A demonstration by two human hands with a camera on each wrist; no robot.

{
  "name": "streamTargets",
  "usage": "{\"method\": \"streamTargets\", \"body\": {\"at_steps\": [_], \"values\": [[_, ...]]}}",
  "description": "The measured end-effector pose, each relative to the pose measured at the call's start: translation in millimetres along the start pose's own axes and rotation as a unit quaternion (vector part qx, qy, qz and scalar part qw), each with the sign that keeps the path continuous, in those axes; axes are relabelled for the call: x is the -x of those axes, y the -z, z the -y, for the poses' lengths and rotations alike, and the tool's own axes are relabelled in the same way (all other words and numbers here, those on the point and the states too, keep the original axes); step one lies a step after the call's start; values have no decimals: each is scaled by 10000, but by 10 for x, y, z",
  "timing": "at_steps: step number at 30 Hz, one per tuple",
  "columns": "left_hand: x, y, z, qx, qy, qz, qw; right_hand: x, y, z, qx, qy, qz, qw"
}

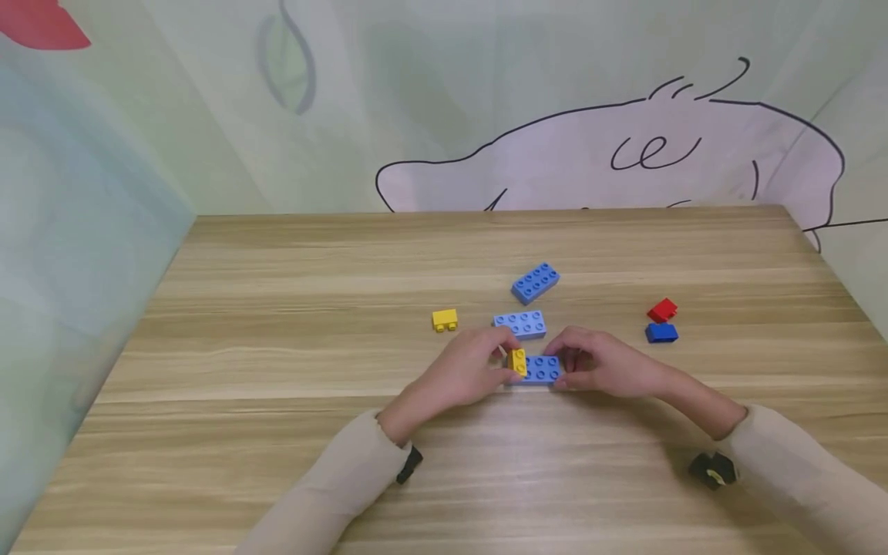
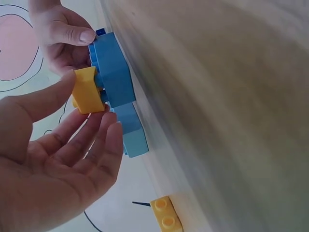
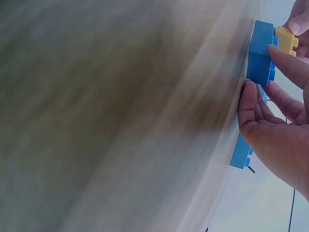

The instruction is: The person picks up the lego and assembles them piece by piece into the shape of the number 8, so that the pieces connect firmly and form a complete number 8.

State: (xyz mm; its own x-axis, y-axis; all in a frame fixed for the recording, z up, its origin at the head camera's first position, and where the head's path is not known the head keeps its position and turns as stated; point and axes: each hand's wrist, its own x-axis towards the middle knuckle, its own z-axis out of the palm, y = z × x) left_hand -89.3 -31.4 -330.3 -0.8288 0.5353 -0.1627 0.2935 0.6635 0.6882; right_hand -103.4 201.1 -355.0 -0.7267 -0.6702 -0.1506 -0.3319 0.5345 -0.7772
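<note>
The person wears plain, pale beige long sleeves, a left sleeve (image 1: pixel 326 486) and a right sleeve (image 1: pixel 798 462), both softly creased and ending short of the wrist. Under the left sleeve's end shows a slim black piece (image 1: pixel 410 465); near the right sleeve's end is a chunkier, angular black block (image 1: pixel 704 467) with a small yellowish mark (image 1: pixel 714 478). Left hand (image 1: pixel 475 366) and right hand (image 1: pixel 607 364) are bare.

Tabletop (image 2: pixel 227 101) blurs in 2 dim wrist views.
</note>
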Motion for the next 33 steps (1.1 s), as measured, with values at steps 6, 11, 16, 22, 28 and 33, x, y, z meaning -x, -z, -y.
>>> {"method": "streamTargets", "body": {"at_steps": [6, 11, 16, 22, 28, 33], "values": [[-23, -6, -17, 81, 147, 15, 9999, 2, 5, 18, -21, 0, 8, 10000], [-27, -12, -35, 161, 272, -33, 9995, 3, 2, 16, -13, 18, -4, 10000], [-18, -21, -31, 346, 320, -98, 9988, 4, 0, 1, 19, 70, -13, 10000], [-9, -29, -1, 593, 355, -147, 9975, 3, -6, -16, 18, 68, -12, 10000], [-11, -34, 2, 614, 414, -143, 9972, 8, 0, -8, -23, 94, -16, 10000], [-16, -28, 0, 631, 451, -125, 9969, 3, -4, -1, -12, 107, -17, 9999]]}}
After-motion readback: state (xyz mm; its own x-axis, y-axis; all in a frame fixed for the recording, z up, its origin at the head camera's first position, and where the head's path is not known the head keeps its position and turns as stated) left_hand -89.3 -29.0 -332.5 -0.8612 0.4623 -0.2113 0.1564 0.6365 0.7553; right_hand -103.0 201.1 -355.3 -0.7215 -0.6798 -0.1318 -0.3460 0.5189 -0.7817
